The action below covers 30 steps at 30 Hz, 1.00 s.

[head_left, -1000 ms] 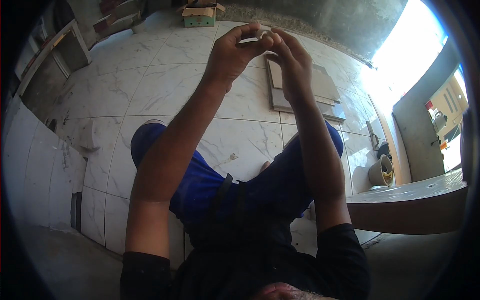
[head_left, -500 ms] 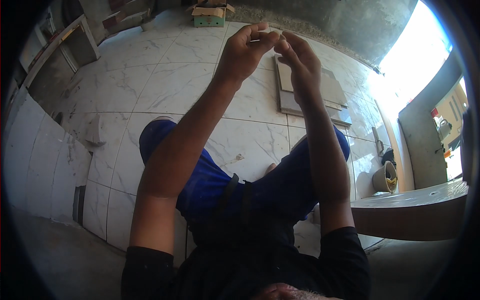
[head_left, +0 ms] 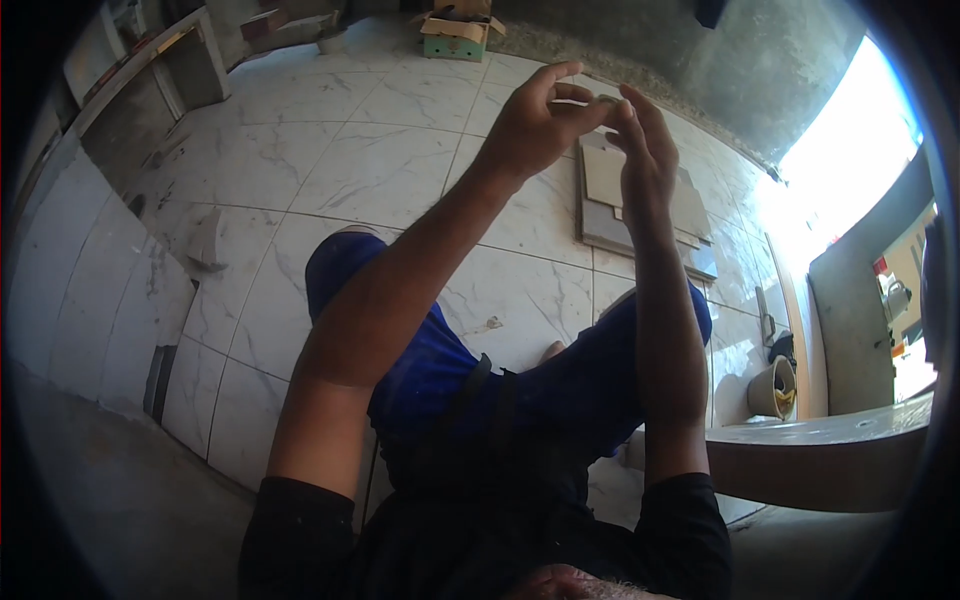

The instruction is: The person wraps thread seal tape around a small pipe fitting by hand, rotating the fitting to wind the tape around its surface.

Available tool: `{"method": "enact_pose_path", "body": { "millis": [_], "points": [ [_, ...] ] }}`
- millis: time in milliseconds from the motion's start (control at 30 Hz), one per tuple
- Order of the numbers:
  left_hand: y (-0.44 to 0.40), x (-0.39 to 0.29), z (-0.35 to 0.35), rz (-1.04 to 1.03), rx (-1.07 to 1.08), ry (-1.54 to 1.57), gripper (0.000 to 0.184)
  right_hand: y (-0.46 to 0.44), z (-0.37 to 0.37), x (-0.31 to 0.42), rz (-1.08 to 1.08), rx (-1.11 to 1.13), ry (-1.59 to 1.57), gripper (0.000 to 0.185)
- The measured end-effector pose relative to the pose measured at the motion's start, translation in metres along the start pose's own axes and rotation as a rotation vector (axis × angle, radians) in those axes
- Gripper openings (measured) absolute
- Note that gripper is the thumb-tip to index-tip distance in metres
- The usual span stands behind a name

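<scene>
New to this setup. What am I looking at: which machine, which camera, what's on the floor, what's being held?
No machine here: a person works with two bare hands. One camera worn on the head took every picture, looking forward and down past the arms and the blue-clad legs, so picture left is the person's left.

The left hand and right hand meet at the fingertips, out in front. Between them is a small pale item, too small to identify.

Below is a white tiled floor with grey veining. On it, a stack of flat beige and grey panels lies beyond the legs, a green box with open brown flaps stands at the far side, and a pale round bucket is off to the right.
</scene>
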State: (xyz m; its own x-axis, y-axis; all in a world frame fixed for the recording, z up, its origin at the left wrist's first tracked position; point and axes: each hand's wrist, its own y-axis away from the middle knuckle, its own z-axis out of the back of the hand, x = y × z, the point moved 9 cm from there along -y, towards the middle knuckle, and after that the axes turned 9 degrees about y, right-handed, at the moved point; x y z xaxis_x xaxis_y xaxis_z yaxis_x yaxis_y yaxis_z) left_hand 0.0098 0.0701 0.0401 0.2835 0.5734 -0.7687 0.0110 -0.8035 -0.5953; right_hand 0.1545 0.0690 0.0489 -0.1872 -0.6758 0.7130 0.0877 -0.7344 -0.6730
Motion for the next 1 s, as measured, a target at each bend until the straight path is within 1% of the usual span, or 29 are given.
{"method": "enact_pose_path", "body": {
  "millis": [33,133,167,233,267,300,333,367,400,467,533,567,633,733,833,867,933,1000],
  "points": [
    [0.0,-0.001,0.001,0.004,-0.011,0.026,0.061,0.001,-0.002,0.001,-0.003,0.001,-0.018,0.049],
    [0.001,-0.004,0.008,0.022,-0.036,0.312,0.061,0.002,-0.008,0.0,-0.05,0.022,-0.065,0.05],
    [0.0,-0.004,0.011,-0.002,-0.064,0.323,0.06,0.003,-0.01,-0.002,-0.064,0.038,-0.098,0.05],
    [0.0,0.008,0.012,0.04,-0.079,0.282,0.059,0.002,-0.015,-0.008,-0.098,0.085,-0.152,0.051],
    [0.0,0.014,0.013,0.061,-0.087,0.263,0.058,0.0,-0.015,-0.012,-0.092,0.075,-0.154,0.051],
    [0.002,0.015,0.017,0.118,-0.152,0.177,0.047,-0.001,-0.013,-0.016,-0.089,0.064,-0.153,0.05],
    [-0.003,0.003,0.028,0.055,-0.212,0.182,0.042,-0.003,-0.012,-0.019,-0.086,0.055,-0.15,0.05],
    [-0.01,-0.009,0.044,-0.001,-0.272,0.186,0.037,-0.007,-0.003,-0.017,-0.049,-0.002,-0.089,0.047],
    [-0.016,-0.017,0.059,-0.044,-0.327,0.19,0.032,-0.009,0.007,-0.019,-0.061,-0.042,-0.047,0.046],
    [-0.014,-0.05,0.095,-0.252,-0.441,0.002,0.023,-0.01,0.017,-0.021,-0.082,-0.079,-0.112,0.044],
    [-0.017,-0.051,0.125,-0.279,-0.547,0.235,0.03,-0.01,0.013,-0.026,-0.131,-0.034,-0.099,0.042],
    [-0.015,-0.045,0.127,-0.234,-0.567,0.247,0.03,-0.007,0.009,-0.03,-0.159,-0.011,-0.092,0.041],
    [-0.008,-0.038,0.125,-0.149,-0.609,0.266,0.031,-0.003,-0.006,-0.03,-0.108,0.084,0.023,0.039],
    [-0.005,-0.032,0.112,0.003,-0.536,0.32,0.035,0.003,-0.032,-0.027,-0.042,0.209,0.157,0.036],
    [-0.01,-0.046,0.105,0.197,-0.249,0.42,0.039,0.007,-0.047,-0.019,0.079,0.287,0.272,0.034],
    [-0.011,-0.063,0.107,0.171,-0.061,0.38,0.042,0.006,-0.046,-0.02,0.077,0.304,0.282,0.034],
    [0.002,-0.106,0.114,0.063,-0.008,0.202,0.046,0.009,-0.049,-0.023,0.071,0.334,0.287,0.034],
    [0.018,-0.108,0.156,0.05,-0.008,0.028,0.052,0.007,-0.05,-0.03,0.134,0.348,0.3,0.033]
  ]
}}
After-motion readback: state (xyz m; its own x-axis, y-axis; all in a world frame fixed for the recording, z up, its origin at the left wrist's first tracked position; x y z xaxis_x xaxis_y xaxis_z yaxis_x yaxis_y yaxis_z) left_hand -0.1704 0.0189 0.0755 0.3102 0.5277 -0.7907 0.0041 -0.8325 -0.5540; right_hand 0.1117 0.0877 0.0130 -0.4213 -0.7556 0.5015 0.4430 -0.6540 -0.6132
